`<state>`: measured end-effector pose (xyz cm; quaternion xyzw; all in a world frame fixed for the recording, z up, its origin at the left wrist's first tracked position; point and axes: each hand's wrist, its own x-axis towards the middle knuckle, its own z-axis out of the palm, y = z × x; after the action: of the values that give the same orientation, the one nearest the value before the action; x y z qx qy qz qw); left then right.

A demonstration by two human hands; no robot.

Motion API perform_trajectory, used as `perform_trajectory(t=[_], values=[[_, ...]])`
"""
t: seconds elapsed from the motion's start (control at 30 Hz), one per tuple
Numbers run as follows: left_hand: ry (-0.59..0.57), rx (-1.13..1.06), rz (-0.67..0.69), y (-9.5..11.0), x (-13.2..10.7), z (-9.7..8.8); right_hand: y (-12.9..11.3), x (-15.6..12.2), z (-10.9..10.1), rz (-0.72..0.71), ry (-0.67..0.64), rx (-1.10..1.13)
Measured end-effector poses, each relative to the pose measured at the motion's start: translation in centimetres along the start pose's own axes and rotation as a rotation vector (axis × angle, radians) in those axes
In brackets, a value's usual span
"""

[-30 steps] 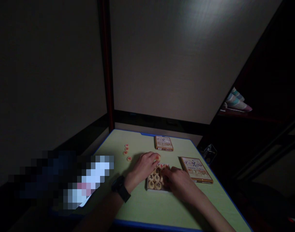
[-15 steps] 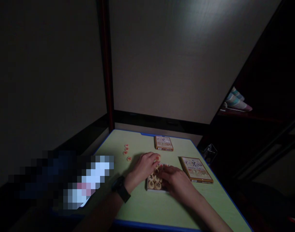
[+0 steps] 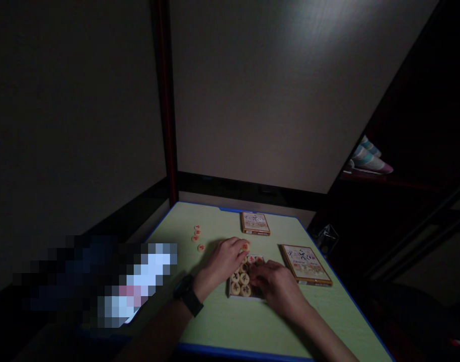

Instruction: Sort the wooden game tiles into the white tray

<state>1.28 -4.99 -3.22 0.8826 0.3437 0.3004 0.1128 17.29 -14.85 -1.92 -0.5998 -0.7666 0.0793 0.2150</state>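
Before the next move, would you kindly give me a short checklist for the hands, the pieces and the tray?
1. Left hand has fingers on a red-marked piece: ok.
2. Right hand has a piece gripped: cannot tell, fingertips hidden.
3. Tray rests on the table: ok.
4. Whole tray visible: not ok, right hand covers part.
5. Loose pieces apart from both hands: ok.

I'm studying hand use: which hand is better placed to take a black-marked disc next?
Probably the right hand: it is over the open box, close to the black-marked discs, whereas the left hand seems to hold a red-marked disc at the box's far side.
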Motion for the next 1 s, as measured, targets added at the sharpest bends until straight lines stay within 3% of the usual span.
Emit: perform_trajectory(t=[0.2,0.77,1.0], values=[[-0.008,-0.004,-0.009,-0.1,0.0,0.2,0.8,-0.4,-0.9,0.178,0.001,0.247],[0.015,0.003,0.019,-0.1,0.1,0.2,0.1,-0.7,-1.7,0.04,-0.135,-0.185],[0.009,-0.005,0.001,-0.1,0.1,0.2,-0.3,-0.8,-1.5,0.078,-0.14,-0.257]])
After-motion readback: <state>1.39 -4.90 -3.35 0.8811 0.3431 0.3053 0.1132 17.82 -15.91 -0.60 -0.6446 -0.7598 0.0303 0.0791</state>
